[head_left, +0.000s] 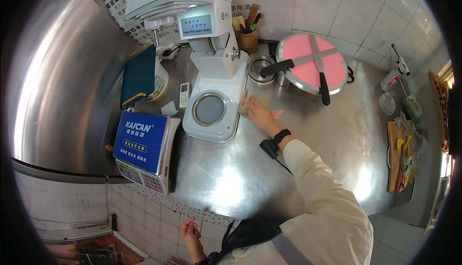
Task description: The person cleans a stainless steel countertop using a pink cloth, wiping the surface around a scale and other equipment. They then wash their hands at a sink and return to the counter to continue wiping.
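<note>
My right hand [259,114] reaches forward and presses a crumpled pale cloth [243,107] against the steel table. The cloth lies along the right side of a white stand mixer's base [216,120]. A pink corner [277,114] pokes out on the other side of the hand; whether it belongs to the same cloth is unclear. My left hand [191,230] hangs below the table's front edge, its fingers loosely curled and slightly apart, with nothing visible in them.
A blue-topped digital scale [141,142] stands left of the mixer. Two long-handled spatulas cross on a pink round turntable [310,63], beside nested ring cutters [260,68]. A black power adapter [269,148] lies near my right wrist. Further right are a blowtorch [391,79] and a wooden board [395,156].
</note>
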The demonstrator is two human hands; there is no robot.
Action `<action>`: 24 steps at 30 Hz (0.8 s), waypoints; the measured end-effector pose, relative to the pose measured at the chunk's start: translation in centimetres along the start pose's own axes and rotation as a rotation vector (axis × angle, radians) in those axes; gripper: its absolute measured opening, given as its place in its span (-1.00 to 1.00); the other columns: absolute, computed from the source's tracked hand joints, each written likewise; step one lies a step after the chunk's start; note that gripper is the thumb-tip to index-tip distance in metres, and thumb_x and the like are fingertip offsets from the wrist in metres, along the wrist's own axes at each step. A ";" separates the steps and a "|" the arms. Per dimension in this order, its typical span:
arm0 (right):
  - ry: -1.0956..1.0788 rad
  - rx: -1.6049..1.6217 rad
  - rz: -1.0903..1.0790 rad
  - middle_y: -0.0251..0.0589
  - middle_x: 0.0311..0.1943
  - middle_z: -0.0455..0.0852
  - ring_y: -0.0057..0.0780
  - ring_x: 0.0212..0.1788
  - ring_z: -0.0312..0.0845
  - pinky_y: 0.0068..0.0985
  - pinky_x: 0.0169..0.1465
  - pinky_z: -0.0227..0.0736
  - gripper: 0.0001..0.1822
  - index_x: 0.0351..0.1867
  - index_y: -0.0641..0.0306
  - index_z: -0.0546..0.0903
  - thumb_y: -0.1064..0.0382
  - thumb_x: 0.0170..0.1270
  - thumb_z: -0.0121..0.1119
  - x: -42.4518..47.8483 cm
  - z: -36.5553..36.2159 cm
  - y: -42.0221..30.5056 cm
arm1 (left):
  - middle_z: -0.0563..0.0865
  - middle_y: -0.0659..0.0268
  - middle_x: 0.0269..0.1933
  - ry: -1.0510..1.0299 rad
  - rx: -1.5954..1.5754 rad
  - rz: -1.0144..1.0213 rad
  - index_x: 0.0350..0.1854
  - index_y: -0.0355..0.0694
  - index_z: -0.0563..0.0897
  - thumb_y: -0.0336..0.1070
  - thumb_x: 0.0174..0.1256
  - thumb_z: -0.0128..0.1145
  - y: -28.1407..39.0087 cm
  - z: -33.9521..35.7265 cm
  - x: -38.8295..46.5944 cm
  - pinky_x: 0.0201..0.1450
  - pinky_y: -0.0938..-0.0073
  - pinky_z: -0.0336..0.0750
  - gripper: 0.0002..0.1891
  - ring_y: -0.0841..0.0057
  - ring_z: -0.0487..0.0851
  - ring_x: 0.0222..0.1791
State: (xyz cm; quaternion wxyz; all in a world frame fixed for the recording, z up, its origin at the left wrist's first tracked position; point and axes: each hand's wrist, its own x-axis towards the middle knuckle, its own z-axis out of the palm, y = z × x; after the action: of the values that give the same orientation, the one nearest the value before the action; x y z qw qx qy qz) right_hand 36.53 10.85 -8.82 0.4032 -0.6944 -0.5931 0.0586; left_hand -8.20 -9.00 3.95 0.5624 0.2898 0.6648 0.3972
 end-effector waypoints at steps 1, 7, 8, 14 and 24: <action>-0.088 0.063 -0.027 0.04 0.01 0.51 -0.02 0.05 0.43 -0.21 0.15 0.30 -0.67 0.01 0.19 0.53 0.31 0.19 0.00 -1.4 -0.7 -1.5 | 0.52 0.45 -0.48 0.005 -0.033 -0.007 -0.16 -0.28 0.61 -0.40 0.39 -0.09 -0.3 -0.4 -0.2 -0.69 0.72 -0.04 -0.81 0.82 0.14 -0.74; -0.579 0.226 -0.178 -0.07 -0.04 0.56 -0.16 0.07 0.42 -0.34 0.22 0.24 -0.65 0.00 0.22 0.57 0.14 0.28 -0.05 -16.6 -3.0 -11.7 | 0.52 0.40 -0.35 -0.351 -0.066 0.011 -0.14 -0.29 0.58 -0.51 0.21 -0.06 1.4 2.2 2.4 -0.45 0.71 0.20 -0.79 0.75 0.29 -0.54; -0.592 0.386 -0.085 -0.11 -0.14 0.57 -0.16 0.04 0.42 -0.34 0.21 0.26 -0.69 -0.03 0.19 0.59 0.19 0.27 -0.04 -19.4 -4.0 -13.5 | 0.50 0.39 -0.33 -0.429 -0.056 0.067 -0.12 -0.26 0.56 -0.55 0.14 -0.09 1.5 2.5 2.9 -0.40 0.71 0.22 -0.73 0.72 0.30 -0.50; -0.423 0.263 -0.096 -0.24 0.04 0.58 -0.19 0.20 0.36 -0.31 0.28 0.21 -0.67 -0.04 0.04 0.63 0.42 0.21 -0.01 -33.5 -12.5 -13.8 | 0.45 0.34 -0.26 -0.882 -0.037 0.021 -0.01 -0.20 0.43 -0.70 -0.02 -0.22 0.1 5.8 4.8 -0.23 0.64 0.32 -0.52 0.60 0.38 -0.34; 0.890 -0.440 0.779 0.04 -0.11 0.53 -0.03 -0.09 0.49 -0.32 0.00 0.45 -0.68 -0.14 0.32 0.51 0.57 0.01 0.01 -50.8 -33.1 -3.8 | 0.57 0.19 -0.12 -1.449 0.226 -0.145 0.04 -0.21 0.36 -0.51 0.38 -0.10 -2.7 19.1 -7.6 -0.03 0.56 0.54 -0.77 0.53 0.59 -0.17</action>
State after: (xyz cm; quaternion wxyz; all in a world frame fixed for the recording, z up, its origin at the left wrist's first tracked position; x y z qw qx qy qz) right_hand 37.39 -49.71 -4.47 0.4081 -0.8840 -0.0704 -0.2169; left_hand 12.18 -12.90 4.58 0.8522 0.4910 0.1807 -0.0030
